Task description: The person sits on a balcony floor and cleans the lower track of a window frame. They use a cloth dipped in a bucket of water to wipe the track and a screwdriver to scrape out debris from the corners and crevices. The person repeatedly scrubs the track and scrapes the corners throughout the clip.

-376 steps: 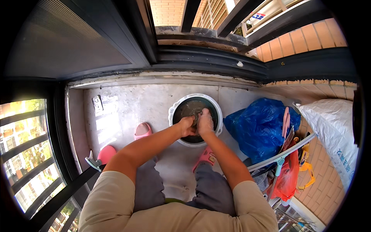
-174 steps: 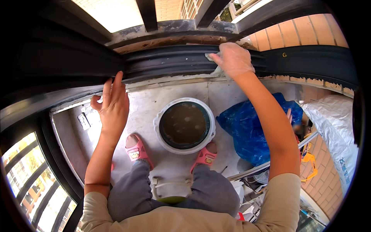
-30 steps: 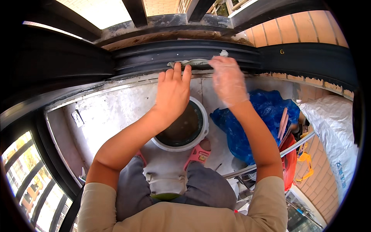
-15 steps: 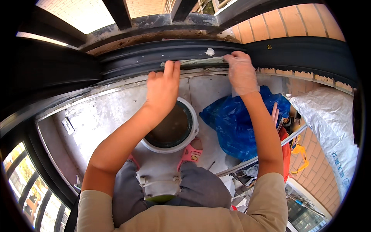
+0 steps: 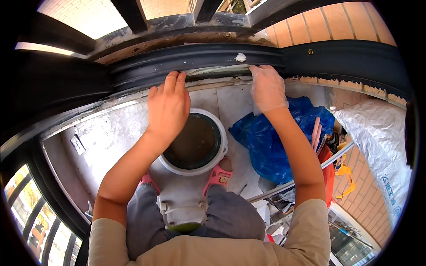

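A pale, greyish cloth (image 5: pixel 217 69) is stretched in a thin strip along the dark window frame (image 5: pixel 146 66). My bare left hand (image 5: pixel 169 104) is at its left end, fingertips pressed together against the frame's inner edge. At the other end, my right hand (image 5: pixel 269 88), in a clear plastic glove, pinches the cloth; the thumb's grip is partly hidden. Below my left hand stands a round white bucket (image 5: pixel 223 142) of murky brown water, between my feet in pink sandals (image 5: pixel 218 176).
A blue plastic bag (image 5: pixel 266 142) lies under my right forearm. Beyond it are a white woven sack (image 5: pixel 377 142), a metal bar (image 5: pixel 284 188) and a yellow tool-like object (image 5: pixel 348 179). Dark railing bars (image 5: pixel 131 15) rise past the frame. White chipped patches mark the frame.
Both hands have slid left along the frame, the left one farther, and the cloth between them has shifted left with them.
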